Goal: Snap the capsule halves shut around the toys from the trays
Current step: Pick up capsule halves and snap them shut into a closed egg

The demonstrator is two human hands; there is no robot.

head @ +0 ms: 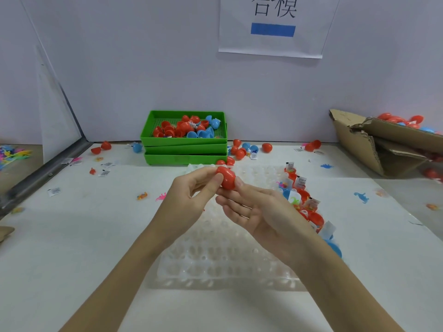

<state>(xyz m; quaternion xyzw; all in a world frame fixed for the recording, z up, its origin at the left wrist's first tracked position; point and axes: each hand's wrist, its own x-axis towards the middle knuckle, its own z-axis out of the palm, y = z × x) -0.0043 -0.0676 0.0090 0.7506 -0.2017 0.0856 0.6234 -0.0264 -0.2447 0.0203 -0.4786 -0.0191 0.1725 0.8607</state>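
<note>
- Both hands meet dead centre over the table, and a red capsule (226, 178) sits between them, held up in the air above the clear tray (225, 262).
- The left hand (191, 191) comes in from 7 o'clock; its thumb and fingertips curl round the capsule's left side, pinching it.
- The right hand (254, 207) comes in from 5 o'clock, palm up; its thumb presses the capsule's right side and a fingertip props it from underneath, while the other fingers lie loosely spread and slightly curled.
- The capsule looks whole from here; I cannot tell whether its seam is fully closed.
- At 3 o'clock of the hands, a row of open red and blue capsule halves (309, 207) runs along the clear tray's right edge, with small toys and paper slips poking out.
- At 12 o'clock, against the wall, stacked green trays (184, 149) carry a heap of red and blue halves in the top one.
- Loose red and blue capsules (242, 149) lie just right of the green stack.
- At 2 o'clock, a torn cardboard box (383, 144) holds more red and blue capsules.
- A blue dinosaur toy (362, 197) lies on the table (72, 236) well off to the right; an orange toy (142, 195) and a pink one (161, 196) lie to the left at 9 o'clock.
- A paper sign (275, 27) with a blue bar hangs on the wall at 12 o'clock.
</note>
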